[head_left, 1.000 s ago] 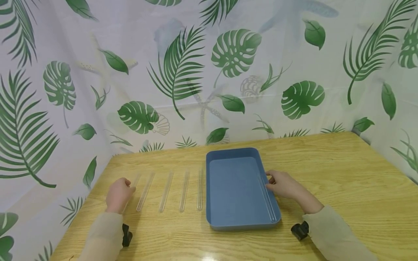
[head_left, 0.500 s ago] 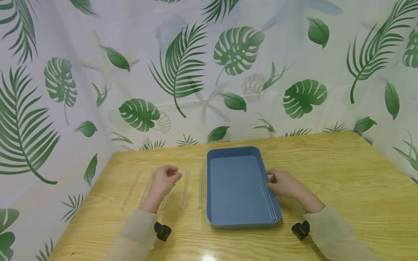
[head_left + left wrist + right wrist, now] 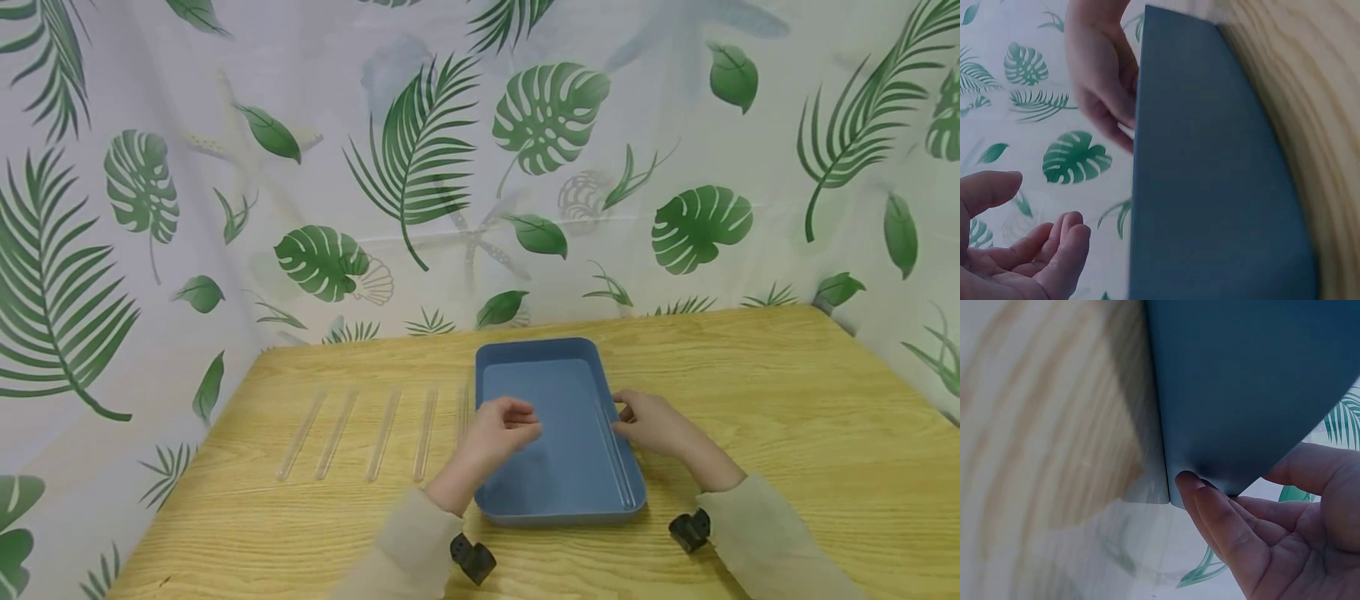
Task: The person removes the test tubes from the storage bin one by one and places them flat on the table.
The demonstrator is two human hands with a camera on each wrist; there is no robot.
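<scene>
Five clear tubes point(image 3: 384, 433) lie in a row on the wooden surface point(image 3: 787, 392) left of the blue tray point(image 3: 558, 500), each with its long axis running near-to-far, roughly parallel to the tray's long side; the rightmost sits just beside the tray's left wall. Left hand point(image 3: 501, 427) hovers over the tray's left edge, fingers loosely curled, holding nothing. One more tube point(image 3: 617, 458) lies inside the tray along its right wall, same near-to-far orientation. Right hand point(image 3: 654, 422) rests against the tray's right rim, fingers relaxed and touching the wall; no grip around anything seen. Bare surface lies right of the tray and in front of it; leaf-print curtain point(image 3: 225, 167) closes off the far and left edges.
</scene>
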